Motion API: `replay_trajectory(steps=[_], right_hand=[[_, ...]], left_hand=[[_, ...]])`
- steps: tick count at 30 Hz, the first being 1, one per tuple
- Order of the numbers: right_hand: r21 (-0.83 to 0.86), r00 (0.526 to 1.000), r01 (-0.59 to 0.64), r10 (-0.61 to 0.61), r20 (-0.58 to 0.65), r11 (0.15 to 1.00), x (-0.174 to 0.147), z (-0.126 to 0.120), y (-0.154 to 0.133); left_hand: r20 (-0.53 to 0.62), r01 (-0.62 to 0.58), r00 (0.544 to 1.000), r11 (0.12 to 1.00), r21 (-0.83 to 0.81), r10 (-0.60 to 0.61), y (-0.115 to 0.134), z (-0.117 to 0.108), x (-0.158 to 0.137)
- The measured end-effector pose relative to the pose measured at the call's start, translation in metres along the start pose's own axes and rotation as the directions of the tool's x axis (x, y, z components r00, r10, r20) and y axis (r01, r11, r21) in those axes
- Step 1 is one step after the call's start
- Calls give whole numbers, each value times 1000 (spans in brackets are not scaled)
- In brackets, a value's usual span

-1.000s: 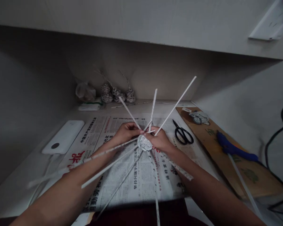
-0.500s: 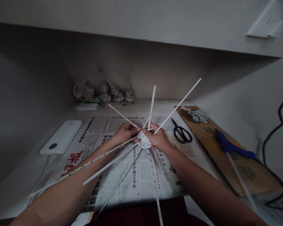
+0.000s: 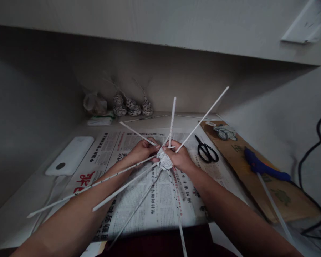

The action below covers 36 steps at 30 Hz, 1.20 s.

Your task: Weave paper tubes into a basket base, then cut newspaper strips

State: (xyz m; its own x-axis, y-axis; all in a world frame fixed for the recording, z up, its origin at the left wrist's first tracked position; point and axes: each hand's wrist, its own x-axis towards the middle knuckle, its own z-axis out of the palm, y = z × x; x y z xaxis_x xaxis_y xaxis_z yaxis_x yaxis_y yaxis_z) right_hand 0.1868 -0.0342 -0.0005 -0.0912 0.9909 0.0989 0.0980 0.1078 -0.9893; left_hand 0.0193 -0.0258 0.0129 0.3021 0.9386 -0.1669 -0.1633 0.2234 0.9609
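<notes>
Between my hands is a small round piece woven from rolled newspaper [image 3: 165, 161], with several long paper sticks fanning out from it. My left hand [image 3: 147, 149] is closed on its left side, fingers pinching near the base of the sticks. On the right side my right hand [image 3: 178, 154] is closed too, thumb and fingers gripping the rim where an upright paper stick [image 3: 172, 117] and a slanting one rise. Two sticks pass over my left forearm, and others point down toward my lap. Fingertips partly hide the weave.
Newspaper sheets [image 3: 139, 200] cover the desk. Black scissors [image 3: 207, 151] lie to the right, beside cardboard [image 3: 259, 192] bearing a blue glue gun [image 3: 267, 167]. A white power bank [image 3: 71, 155] is at left. Several woven gourd shapes [image 3: 134, 107] stand at the back under an overhanging panel [image 3: 160, 25].
Both hands keep their grip with hardly any shift. The sticks on the left tilt slightly lower and farther out; the view moves very little.
</notes>
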Motion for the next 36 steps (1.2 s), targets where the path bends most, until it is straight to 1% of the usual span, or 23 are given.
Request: replay_trajectory(steps=[3, 7, 10, 14, 19, 22, 25, 28, 30, 33, 36], right_hand=[[-35, 1000, -3, 3, -9, 999, 0, 0, 0], [-67, 1000, 14, -15, -8, 998, 0, 0, 2], [-80, 999, 41, -41, 0, 996, 0, 0, 3], [-86, 999, 54, -54, -1, 995, -1, -1, 1], [-114, 998, 52, -54, -13, 992, -1, -1, 4], [-89, 998, 52, -54, -21, 995, 1, 0, 5], [18, 1000, -5, 5, -9, 1000, 3, 1, 3], [100, 999, -35, 34, 7, 994, 3, 0, -1], [79, 1000, -7, 9, -25, 997, 3, 0, -2], [30, 996, 26, -23, -82, 999, 3, -1, 2], [-8, 993, 44, -45, -106, 999, 4, -1, 7]], left_hand=[[-28, 0, 1000, 1000, -2, 0, -1, 2, 0], [-20, -12, 1000, 999, 46, 13, -4, 1, 1], [-44, -35, 998, 997, 63, 38, -5, 0, 1], [-41, -29, 999, 994, 108, 33, -2, -1, 0], [-39, -83, 995, 978, 194, 92, 1, -2, -1], [-29, -120, 991, 963, 240, 130, 2, -1, 0], [-71, -135, 985, 965, 226, 155, 2, 0, 0], [-134, -96, 984, 984, 151, 117, 0, 0, 2], [-164, -46, 985, 996, 71, 57, -1, 0, 4], [-177, 40, 983, 998, -42, -46, -2, 0, 6], [-157, 97, 981, 991, -88, -110, -3, 1, 6]])
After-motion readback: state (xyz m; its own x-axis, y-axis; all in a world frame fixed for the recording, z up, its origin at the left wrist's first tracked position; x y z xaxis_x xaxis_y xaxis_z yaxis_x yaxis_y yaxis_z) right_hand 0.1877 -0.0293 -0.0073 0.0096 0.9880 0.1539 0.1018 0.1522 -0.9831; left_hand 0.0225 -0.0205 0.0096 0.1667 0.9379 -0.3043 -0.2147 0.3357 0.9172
